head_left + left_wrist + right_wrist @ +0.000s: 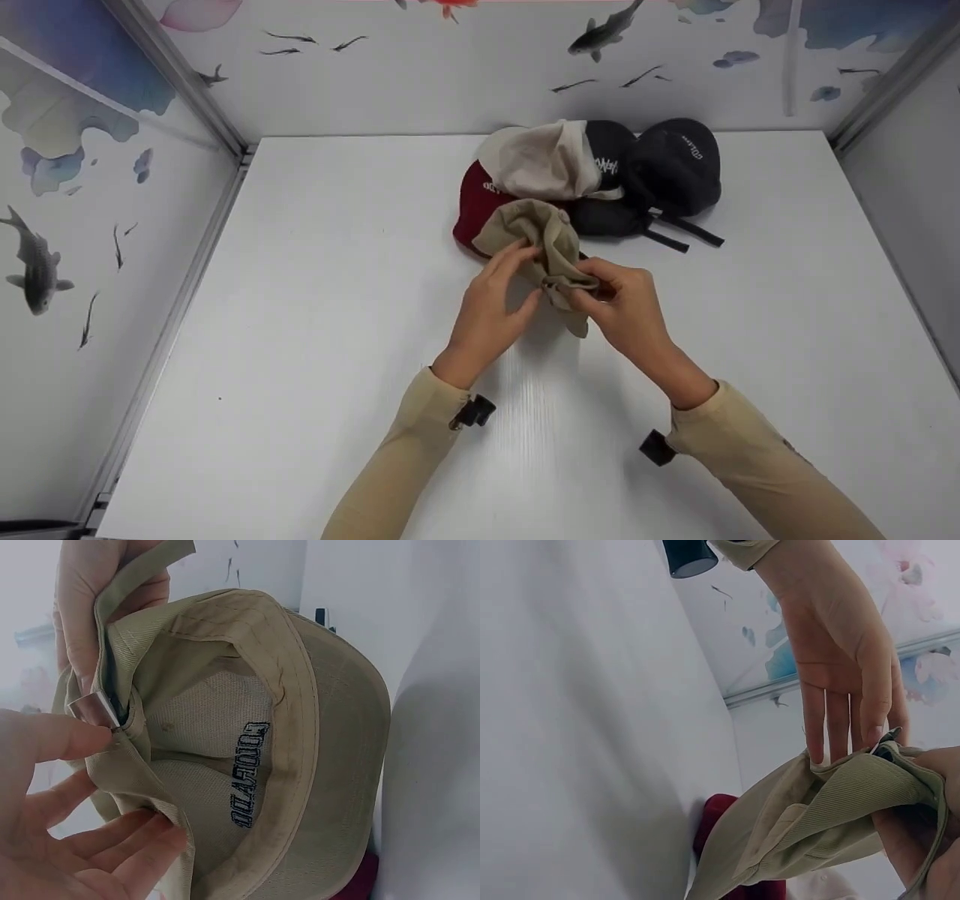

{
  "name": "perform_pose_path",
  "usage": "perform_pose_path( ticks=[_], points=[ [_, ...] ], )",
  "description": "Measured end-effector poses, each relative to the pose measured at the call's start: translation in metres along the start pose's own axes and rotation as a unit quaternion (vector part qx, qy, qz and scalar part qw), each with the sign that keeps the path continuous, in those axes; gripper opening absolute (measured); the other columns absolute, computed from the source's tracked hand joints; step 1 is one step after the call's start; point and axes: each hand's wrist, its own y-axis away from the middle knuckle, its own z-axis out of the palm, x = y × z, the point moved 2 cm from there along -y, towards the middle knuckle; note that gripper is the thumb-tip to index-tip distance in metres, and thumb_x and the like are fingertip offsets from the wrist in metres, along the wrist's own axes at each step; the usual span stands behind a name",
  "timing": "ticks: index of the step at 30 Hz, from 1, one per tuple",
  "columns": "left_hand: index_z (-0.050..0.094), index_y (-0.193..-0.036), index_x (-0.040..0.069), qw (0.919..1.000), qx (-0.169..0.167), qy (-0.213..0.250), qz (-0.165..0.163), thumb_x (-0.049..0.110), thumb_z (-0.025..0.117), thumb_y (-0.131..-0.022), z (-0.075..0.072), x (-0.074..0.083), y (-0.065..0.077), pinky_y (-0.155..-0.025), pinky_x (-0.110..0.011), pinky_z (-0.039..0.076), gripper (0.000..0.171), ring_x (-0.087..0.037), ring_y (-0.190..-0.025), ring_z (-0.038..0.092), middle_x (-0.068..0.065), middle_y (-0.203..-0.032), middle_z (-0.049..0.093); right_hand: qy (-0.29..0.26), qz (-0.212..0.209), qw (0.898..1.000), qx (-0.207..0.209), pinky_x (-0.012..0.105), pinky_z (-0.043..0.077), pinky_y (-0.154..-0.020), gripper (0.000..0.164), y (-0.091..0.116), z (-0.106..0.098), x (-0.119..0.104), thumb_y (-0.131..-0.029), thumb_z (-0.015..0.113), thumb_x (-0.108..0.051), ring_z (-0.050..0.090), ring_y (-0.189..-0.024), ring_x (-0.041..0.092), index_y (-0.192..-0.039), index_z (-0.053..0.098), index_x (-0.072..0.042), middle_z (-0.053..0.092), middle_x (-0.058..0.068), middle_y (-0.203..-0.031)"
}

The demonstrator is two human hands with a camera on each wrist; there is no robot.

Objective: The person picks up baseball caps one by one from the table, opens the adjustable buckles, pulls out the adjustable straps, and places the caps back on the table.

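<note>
A khaki baseball cap (pixel 551 232) is held up between both hands, its hollow side and stitched lettering facing the left wrist view. My left hand (pixel 487 306) has its thumb at the metal buckle (pixel 94 709) and its fingers along the fabric of the back opening. In the right wrist view, those left fingers (pixel 838 720) look long and nearly straight. My right hand (pixel 626 300) pinches the cap by its back strap (pixel 139 574), with fingers passing through the strap loop. The brim (pixel 345 720) points away from the hands.
Behind the khaki cap lie a dark red cap (pixel 472 202), a cream cap (pixel 540 161) with a black part, and a navy cap (pixel 679 165). Black straps (pixel 690 229) stick out to their right. Printed panels (pixel 450 82) wall in the white table (pixel 300 315).
</note>
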Motion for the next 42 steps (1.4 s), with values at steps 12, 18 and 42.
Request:
perform_pose_path(
  ticks=[12, 18, 42],
  points=[
    [0.062, -0.118, 0.006, 0.9983, 0.024, 0.051, 0.014, 0.001, 0.067, -0.092, 0.004, 0.002, -0.002, -0.098, -0.023, 0.053, 0.027, -0.019, -0.117, 0.062, -0.009, -0.122, 0.062, 0.002, -0.010, 1.000, 0.005, 0.011, 0.051, -0.061, 0.017, 0.000, 0.001, 0.001, -0.085, 0.070, 0.008, 0.066, -0.069, 0.001, -0.097, 0.076, -0.002, 0.076, 0.012, -0.085],
    [0.062, -0.110, 0.006, 0.9978, 0.038, 0.051, 0.018, -0.001, 0.066, -0.091, 0.007, 0.001, -0.003, -0.094, -0.021, 0.054, 0.020, -0.017, -0.111, 0.064, -0.008, -0.113, 0.061, -0.001, -0.003, 1.000, 0.001, 0.011, 0.052, -0.062, 0.015, 0.001, 0.001, 0.001, -0.086, 0.069, 0.007, 0.066, -0.070, -0.001, -0.096, 0.075, -0.001, 0.075, 0.012, -0.084],
    [0.060, -0.097, 0.008, 0.9982, 0.049, 0.030, -0.020, -0.003, 0.065, -0.085, 0.008, -0.011, -0.004, -0.081, -0.024, 0.056, 0.017, -0.014, -0.094, 0.066, -0.006, -0.102, 0.064, -0.006, -0.013, 0.999, -0.030, 0.012, 0.052, -0.062, 0.024, 0.004, -0.001, 0.001, -0.084, 0.063, 0.013, 0.062, -0.071, 0.001, -0.095, 0.076, -0.005, 0.074, 0.008, -0.084]
  ],
)
